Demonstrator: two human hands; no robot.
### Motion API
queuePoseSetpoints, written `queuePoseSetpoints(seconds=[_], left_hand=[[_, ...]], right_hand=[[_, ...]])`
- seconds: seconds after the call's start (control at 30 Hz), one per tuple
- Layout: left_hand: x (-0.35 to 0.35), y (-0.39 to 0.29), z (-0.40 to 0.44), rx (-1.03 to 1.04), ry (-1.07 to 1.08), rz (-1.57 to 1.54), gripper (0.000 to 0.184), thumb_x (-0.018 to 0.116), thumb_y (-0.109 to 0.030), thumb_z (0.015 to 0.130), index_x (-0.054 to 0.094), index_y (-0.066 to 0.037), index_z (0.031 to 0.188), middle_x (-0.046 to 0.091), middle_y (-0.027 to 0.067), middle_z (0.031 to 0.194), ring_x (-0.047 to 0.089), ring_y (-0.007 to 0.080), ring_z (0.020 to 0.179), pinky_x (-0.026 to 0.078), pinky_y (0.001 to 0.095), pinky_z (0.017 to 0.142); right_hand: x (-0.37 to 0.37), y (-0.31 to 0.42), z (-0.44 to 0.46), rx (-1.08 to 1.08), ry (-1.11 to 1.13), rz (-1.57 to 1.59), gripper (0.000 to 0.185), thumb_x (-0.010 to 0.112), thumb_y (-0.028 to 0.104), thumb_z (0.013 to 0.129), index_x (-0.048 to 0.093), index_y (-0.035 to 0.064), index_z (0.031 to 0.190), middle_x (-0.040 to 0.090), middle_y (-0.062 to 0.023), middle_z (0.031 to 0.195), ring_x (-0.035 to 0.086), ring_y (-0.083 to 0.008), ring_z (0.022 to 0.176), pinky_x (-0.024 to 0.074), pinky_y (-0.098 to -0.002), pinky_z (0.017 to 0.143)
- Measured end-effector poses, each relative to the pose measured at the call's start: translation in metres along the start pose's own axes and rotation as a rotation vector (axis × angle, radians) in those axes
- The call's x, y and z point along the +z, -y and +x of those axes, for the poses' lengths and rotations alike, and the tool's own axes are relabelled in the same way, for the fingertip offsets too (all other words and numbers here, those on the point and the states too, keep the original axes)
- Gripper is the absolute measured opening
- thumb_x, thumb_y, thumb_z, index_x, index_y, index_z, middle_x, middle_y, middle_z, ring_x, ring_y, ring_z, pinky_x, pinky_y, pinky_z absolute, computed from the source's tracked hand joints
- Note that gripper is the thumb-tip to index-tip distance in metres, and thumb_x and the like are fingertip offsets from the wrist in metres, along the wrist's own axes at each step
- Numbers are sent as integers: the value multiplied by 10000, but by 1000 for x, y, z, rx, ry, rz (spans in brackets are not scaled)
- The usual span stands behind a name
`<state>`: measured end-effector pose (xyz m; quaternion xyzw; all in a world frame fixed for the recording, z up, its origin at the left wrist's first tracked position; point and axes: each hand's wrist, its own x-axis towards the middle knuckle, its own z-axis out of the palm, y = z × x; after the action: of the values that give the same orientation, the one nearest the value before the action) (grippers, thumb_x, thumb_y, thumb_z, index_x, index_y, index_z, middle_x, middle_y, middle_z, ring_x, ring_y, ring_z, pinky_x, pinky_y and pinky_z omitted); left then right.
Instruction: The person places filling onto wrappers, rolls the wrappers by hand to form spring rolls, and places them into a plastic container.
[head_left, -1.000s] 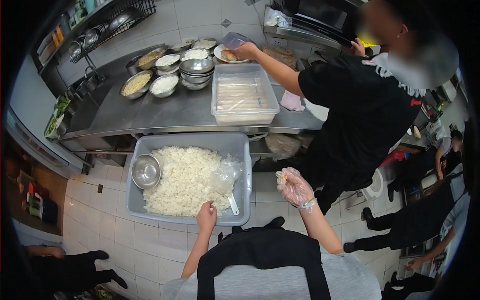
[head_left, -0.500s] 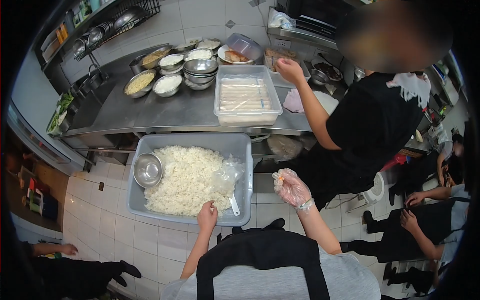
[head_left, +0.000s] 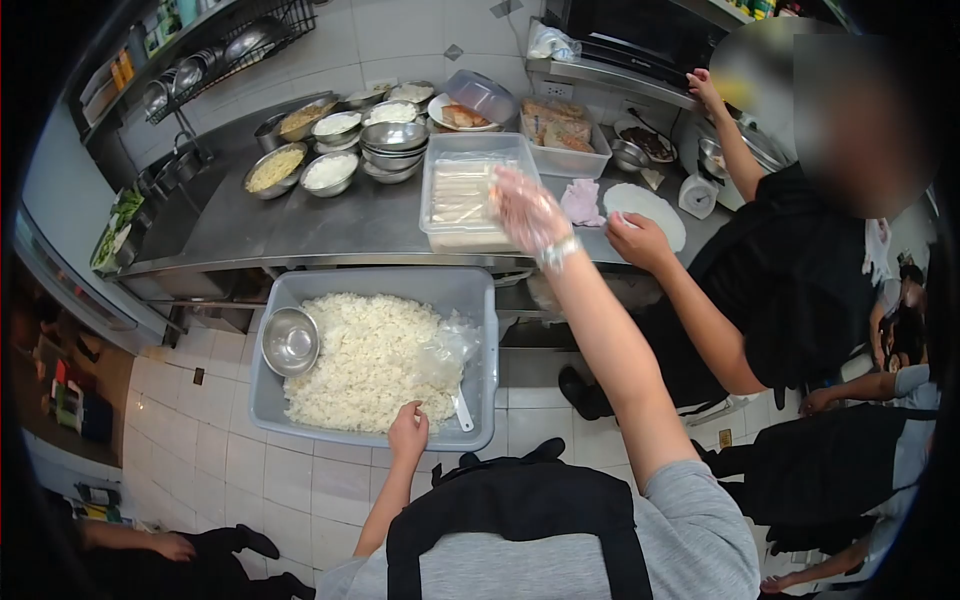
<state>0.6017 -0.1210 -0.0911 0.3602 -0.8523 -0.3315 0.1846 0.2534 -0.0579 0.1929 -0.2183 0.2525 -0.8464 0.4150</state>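
My right hand (head_left: pixel 532 215), in a clear plastic glove, stretches over the right side of a clear plastic container (head_left: pixel 432 215) of pale, wrapped rolls. Motion blurs its fingers, and I cannot see whether it holds anything. Bare, my left hand (head_left: pixel 408 430) is closed, fingers curled, at the near rim of a grey tub (head_left: pixel 482 385). What it holds, if anything, is hidden. Inside the tub lies a mound of cooked white rice (head_left: pixel 365 365), with a metal bowl (head_left: pixel 291 341), a crumpled clear plastic bag (head_left: pixel 448 350) and a white-handled utensil (head_left: pixel 463 411).
Bowls of white food (head_left: pixel 330 172) and shredded yellow food (head_left: pixel 275 170) stand on the steel counter (head_left: pixel 215 225). A co-worker (head_left: pixel 800 270) in black stands at right, one hand near a white round sheet (head_left: pixel 652 212). A pink cloth (head_left: pixel 582 203) lies beside it. Other people stand around.
My right hand has moved from beside the tub forward and up over the container. My left hand stays near the rim. The co-worker has shifted right, one hand now raised toward the back.
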Motion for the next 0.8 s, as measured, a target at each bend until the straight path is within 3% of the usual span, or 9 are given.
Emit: queuePoseSetpoints(seconds=[0.23,0.37,0.5,0.53,0.57,0.67,0.8], left_hand=[[3,3,0,-32,17,31,270,614,-170,818,632,-129,1084,646,36,896,635,230,672,504,386,645],[3,6,0,-44,36,37,278,616,-175,813,629,-136,1088,646,33,931,639,231,697,506,390,663],[4,6,1,3,24,27,277,617,-176,809,629,-127,1081,649,42,920,640,235,702,507,392,664],[6,9,1,32,-10,49,276,617,-175,808,629,-120,1078,650,48,909,640,238,699,507,391,662],[6,10,0,56,-45,73,275,616,-173,807,629,-113,1075,651,53,899,639,241,696,506,390,660],[2,5,1,14,19,26,267,611,-162,811,629,-101,1070,650,60,875,638,245,677,504,389,656],[-2,-3,0,-3,39,27,260,607,-153,815,629,-99,1068,650,57,872,635,245,656,501,389,652]], right_hand=[[-17,10,68,3,-41,-106,624,583,-11,867,249,54,1390,575,-160,899,601,-220,681,503,-308,554],[-21,9,67,23,-84,-107,673,583,-20,862,223,78,1422,574,-163,910,602,-216,683,504,-312,549],[-6,33,50,26,-16,-108,650,608,1,862,261,97,1403,591,-154,905,615,-210,692,516,-307,556],[7,48,40,-1,8,-188,517,629,43,872,399,85,1333,605,-131,888,615,-194,700,515,-286,576],[12,62,31,-17,12,-198,517,629,43,872,399,85,1333,605,-131,888,615,-194,700,515,-286,576],[31,111,22,-89,156,-420,223,637,127,895,613,48,1101,633,-74,894,615,-142,726,519,-243,614],[39,134,-4,8,198,-496,217,655,149,887,624,15,1055,651,-68,919,615,-116,751,521,-230,625]])
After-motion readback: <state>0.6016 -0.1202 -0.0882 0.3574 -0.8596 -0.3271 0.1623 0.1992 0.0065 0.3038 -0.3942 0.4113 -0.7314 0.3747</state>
